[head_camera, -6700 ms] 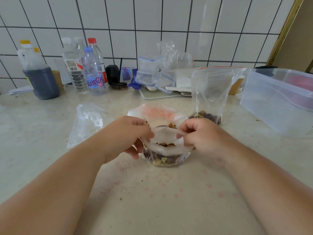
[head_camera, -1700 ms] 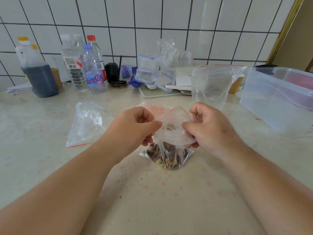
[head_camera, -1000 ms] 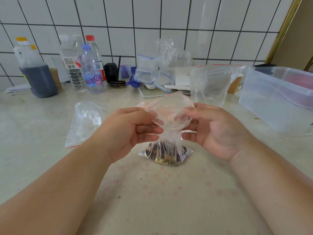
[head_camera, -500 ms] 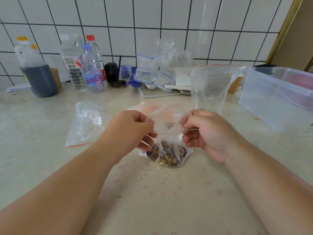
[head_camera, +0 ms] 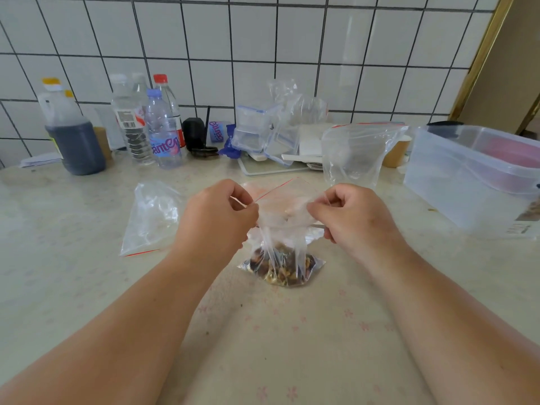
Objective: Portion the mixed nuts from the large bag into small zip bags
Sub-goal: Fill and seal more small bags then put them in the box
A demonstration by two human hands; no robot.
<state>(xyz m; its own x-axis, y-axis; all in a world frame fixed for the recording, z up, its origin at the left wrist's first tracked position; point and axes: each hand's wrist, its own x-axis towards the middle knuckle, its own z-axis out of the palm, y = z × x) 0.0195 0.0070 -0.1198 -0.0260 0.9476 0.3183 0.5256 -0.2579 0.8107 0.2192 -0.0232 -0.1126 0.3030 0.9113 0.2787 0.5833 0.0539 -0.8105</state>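
The small zip bag (head_camera: 282, 244) is standing upright between the two hands, its long axis running vertically: the nut-filled bottom is resting on the countertop (head_camera: 292, 346) below and just nearer than the fingers, and the mouth with its red zip line is pointing up and tilting away from the person. The left hand (head_camera: 216, 217) is pinching the left end of the bag's top, fingers curled round the film; the right hand (head_camera: 353, 217) is pinching the right end in the same way, so the thin clear plastic is stretching and creasing between them. The mixed nuts (head_camera: 280, 268) are bunching into a lumpy brown and tan mass in the bottom, pushing the corners out to each side.

Beyond the right hand, the large bag (head_camera: 355, 153) is standing open-mouthed, soft and crinkled; its bottom is hidden behind the hand. Left of the left hand, an empty zip bag (head_camera: 150, 219) is lying flat and glossy, its red strip toward the person. Far right of the right hand a frosted, rigid plastic tub (head_camera: 473, 176) is sitting near the counter's edge. Beyond both hands, against the tiled wall, water bottles (head_camera: 155, 130), a dark-liquid jug (head_camera: 73, 135) and stacked clear containers (head_camera: 263, 135) are crowding the back.

Nearer than the hands, between the forearms, the pale, faintly flower-printed surface is lying smooth and bare.
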